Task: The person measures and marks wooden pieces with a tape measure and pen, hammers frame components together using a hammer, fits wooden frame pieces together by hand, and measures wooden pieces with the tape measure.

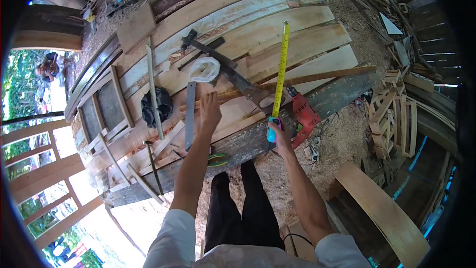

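Observation:
My right hand [281, 136] is wrapped round a teal tape measure [273, 130], whose yellow blade [281, 72] stands extended away from me over the boards. My left hand [210, 111] has its fingers drawn together over the planks, near a metal ruler [190, 114]; what it holds, if anything, is too small to make out. A red power drill [303, 114] lies just right of my right hand. Beyond my left hand are a white plastic bag [205, 69] and a hand saw [243, 88].
A hammer [189, 38], a black bag [157, 105] and a wooden frame [115, 97] lie on the plank-covered bench [238, 144]. Wooden pieces [391, 114] are stacked at right, beyond a curved board [382, 208]. Another person [49, 67] is at far left.

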The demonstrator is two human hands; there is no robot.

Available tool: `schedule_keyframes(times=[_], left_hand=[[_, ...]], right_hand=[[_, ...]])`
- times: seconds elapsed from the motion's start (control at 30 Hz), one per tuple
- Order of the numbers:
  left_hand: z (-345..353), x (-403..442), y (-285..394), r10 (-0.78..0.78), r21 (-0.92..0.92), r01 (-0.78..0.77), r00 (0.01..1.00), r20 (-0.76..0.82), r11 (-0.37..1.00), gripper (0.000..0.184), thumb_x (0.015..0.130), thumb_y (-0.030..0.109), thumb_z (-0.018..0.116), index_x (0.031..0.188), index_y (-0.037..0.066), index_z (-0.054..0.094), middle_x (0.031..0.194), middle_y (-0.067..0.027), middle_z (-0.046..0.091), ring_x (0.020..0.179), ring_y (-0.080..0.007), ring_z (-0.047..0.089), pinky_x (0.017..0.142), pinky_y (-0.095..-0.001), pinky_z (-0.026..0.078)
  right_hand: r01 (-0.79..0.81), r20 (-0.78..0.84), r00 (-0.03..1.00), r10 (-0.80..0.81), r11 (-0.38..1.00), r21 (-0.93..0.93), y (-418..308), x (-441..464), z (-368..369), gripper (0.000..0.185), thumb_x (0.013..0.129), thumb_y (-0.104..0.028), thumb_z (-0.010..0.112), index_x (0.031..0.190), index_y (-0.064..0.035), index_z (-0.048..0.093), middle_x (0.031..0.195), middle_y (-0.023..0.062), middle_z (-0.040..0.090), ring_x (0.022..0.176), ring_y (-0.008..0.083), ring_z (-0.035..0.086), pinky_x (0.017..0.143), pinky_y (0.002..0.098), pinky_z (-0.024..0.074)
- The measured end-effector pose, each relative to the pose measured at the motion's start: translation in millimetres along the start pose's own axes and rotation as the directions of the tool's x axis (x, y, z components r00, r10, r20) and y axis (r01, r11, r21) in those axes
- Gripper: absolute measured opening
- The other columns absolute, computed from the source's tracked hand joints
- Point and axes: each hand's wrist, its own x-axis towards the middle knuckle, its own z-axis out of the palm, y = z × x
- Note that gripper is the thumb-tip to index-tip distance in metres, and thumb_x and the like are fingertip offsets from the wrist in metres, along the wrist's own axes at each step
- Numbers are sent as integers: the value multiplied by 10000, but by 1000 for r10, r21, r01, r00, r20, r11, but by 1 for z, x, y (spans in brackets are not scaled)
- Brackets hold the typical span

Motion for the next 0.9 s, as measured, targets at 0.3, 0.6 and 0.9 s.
schedule_keyframes(times=[0.3,0.6,0.9], left_hand=[[-6,29,-27,168,-46,-162,928,334,986,233,760,4,554,990,30,577,975,-164,608,966,-318,579,914,-399,407],[-30,20,-52,-84,-345,298,851,519,890,478,863,446,568,1063,16,632,950,-243,663,927,-392,637,822,-460,488],[-30,1,-60,-136,-209,163,981,135,964,448,701,268,785,1058,82,588,1009,-99,633,1044,-286,543,928,-489,333]], right_hand=[[115,104,987,-126,988,108,-37,34,19,335,821,-263,714,1054,-77,561,828,-25,523,718,56,493,613,234,418],[143,261,957,-125,988,-51,-83,63,38,273,831,-220,685,1046,-83,586,833,-30,533,732,51,499,627,225,411],[487,185,869,-458,731,-477,-63,57,35,462,746,-231,741,1058,33,527,1119,169,476,978,276,508,881,373,409]])
